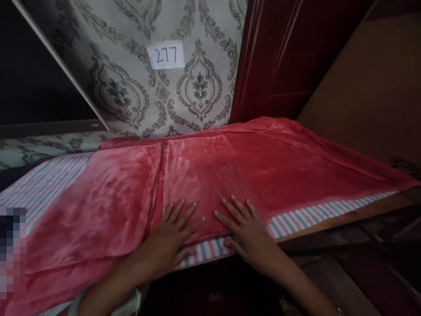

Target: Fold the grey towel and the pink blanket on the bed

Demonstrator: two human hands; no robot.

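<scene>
A plush red blanket [289, 162] is spread over the bed, with a folded panel [200, 169] of it lying in the middle. My left hand [171, 239] rests palm down near the panel's front left corner, fingers spread. On the panel's front right part lies my right hand [248, 232], also flat with its fingers apart. Neither hand grips the fabric. To the left is another folded red section [108, 197], separated from the middle panel by a narrow gap showing red cloth below.
A striped sheet [296, 219] shows along the bed's wooden front edge [329, 224] and at the far left. Behind stand a patterned wall [164, 96] with a paper marked 277 [167, 55], a dark red wooden panel [276, 57] and a dark screen-like panel [39, 79].
</scene>
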